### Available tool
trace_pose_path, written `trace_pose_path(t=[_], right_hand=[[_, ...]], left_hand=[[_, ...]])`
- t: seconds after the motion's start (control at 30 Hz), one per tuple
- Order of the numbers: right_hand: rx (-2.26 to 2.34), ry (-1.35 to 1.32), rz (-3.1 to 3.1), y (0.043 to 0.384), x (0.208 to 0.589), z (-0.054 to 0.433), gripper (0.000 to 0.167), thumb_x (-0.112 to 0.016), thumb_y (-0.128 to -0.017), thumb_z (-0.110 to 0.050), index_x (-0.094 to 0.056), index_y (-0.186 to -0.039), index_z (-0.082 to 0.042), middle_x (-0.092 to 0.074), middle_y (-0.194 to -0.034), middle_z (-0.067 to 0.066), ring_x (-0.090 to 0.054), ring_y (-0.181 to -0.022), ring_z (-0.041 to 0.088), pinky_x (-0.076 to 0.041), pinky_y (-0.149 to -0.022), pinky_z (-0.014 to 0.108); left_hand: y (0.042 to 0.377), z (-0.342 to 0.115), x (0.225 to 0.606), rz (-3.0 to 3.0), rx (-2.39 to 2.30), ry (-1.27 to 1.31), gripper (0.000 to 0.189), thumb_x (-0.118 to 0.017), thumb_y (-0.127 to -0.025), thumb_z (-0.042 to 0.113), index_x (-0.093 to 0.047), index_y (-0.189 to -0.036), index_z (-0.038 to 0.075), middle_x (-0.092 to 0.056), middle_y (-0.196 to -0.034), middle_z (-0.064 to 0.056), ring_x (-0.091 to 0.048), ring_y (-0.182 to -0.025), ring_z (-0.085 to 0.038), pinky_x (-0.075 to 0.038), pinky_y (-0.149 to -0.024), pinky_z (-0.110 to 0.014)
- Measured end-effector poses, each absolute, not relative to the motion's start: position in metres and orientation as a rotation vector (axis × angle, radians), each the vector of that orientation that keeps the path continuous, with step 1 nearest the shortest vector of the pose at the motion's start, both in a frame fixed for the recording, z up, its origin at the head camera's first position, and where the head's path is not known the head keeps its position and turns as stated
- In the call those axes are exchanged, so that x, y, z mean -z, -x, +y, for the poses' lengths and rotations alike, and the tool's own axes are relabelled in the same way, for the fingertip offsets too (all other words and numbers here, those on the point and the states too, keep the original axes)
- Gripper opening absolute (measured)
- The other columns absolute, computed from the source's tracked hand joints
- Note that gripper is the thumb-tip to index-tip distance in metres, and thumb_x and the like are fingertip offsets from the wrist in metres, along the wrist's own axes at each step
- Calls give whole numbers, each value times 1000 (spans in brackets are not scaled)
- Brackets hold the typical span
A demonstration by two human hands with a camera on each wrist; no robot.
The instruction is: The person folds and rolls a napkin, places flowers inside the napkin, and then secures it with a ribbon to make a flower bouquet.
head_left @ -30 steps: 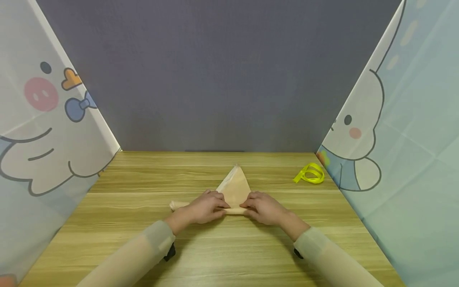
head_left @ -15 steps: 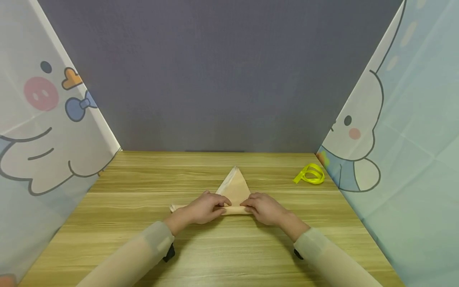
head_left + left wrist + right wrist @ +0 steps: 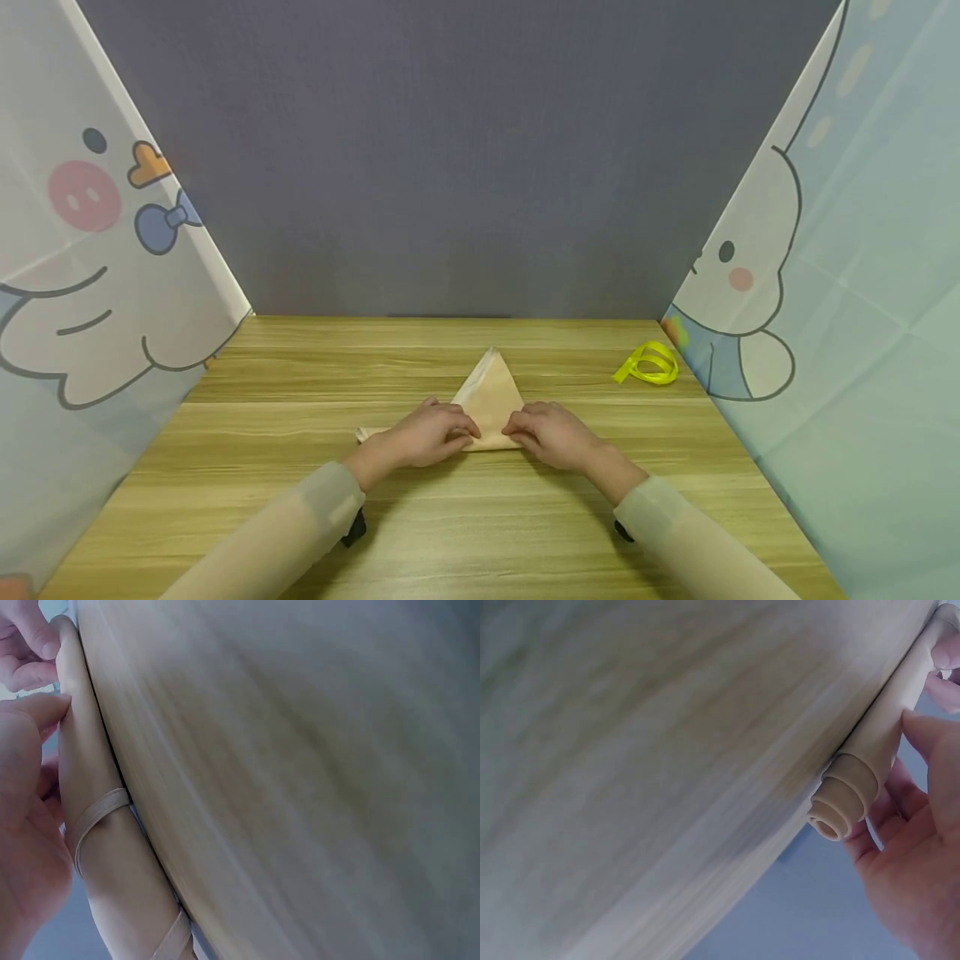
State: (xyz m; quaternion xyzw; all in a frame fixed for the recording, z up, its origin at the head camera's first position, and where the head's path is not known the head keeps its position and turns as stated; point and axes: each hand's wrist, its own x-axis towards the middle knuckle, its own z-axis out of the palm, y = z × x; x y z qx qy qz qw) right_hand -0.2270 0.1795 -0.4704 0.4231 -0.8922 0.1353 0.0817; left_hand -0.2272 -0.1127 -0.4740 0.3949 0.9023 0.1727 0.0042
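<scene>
On the table lies a beige cloth [image 3: 491, 400], its pointed end facing away from me and its near edge rolled into a tube. My left hand [image 3: 427, 433] grips the roll left of its middle, thumb on the near side and fingers over the top. Close beside it, my right hand [image 3: 555, 435] holds the roll the same way near its right end. The rolled cloth [image 3: 94, 765] runs past my left thumb in the left wrist view. Spiral layers show at the end of the roll [image 3: 844, 799] in the right wrist view. Both hands hide parts of the roll.
A coiled yellow ribbon [image 3: 651, 364] lies at the back right of the wooden table [image 3: 480, 525]. A dark grey panel [image 3: 465, 167] stands behind the table. Cartoon-printed sheets [image 3: 862, 400] flank both sides.
Between the hands, the rolled edge stood out as a band half a second ago and looks flatter now. The cloth's tip has shifted slightly toward me. Both hands stay almost in place.
</scene>
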Motion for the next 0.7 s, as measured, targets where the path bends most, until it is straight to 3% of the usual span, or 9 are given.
trace_pose_path(t=[0.2, 0.33, 0.53, 0.7], right_hand=[[-370, -1234, -2685, 227, 470, 179, 10, -76, -105, -23, -81, -113, -22, -72, -109, -6, -68, -99, 14, -58, -93, 42], [-373, -1214, -2704, 226, 470, 179, 14, -81, -101, -27, -83, -115, -22, -66, -110, -7, -62, -101, 12, -55, -94, 39], [-338, -1224, -2722, 226, 469, 179, 19, -84, -98, -28, -82, -115, -20, -68, -109, -8, -61, -101, 12, -55, -96, 40], [-352, -1219, -2753, 226, 467, 180, 18, -82, -100, -28, -82, -116, -19, -72, -109, -7, -66, -101, 13, -57, -95, 40]], left_hand=[[227, -113, 472, 2851, -478, -1260, 24, -81, -102, 35, -82, -124, 25, -63, -116, 8, -57, -109, -13, -42, -100, -43], [227, -112, 471, 2865, -438, -1321, 27, -85, -99, 34, -84, -123, 23, -61, -115, 8, -52, -110, -13, -42, -98, -40], [227, -112, 471, 2858, -404, -1328, 25, -81, -102, 29, -85, -125, 19, -67, -105, 10, -57, -100, -8, -50, -98, -42], [229, -112, 472, 2873, -418, -1373, 20, -80, -103, 27, -86, -120, 19, -72, -100, 9, -64, -92, -7, -54, -89, -36]])
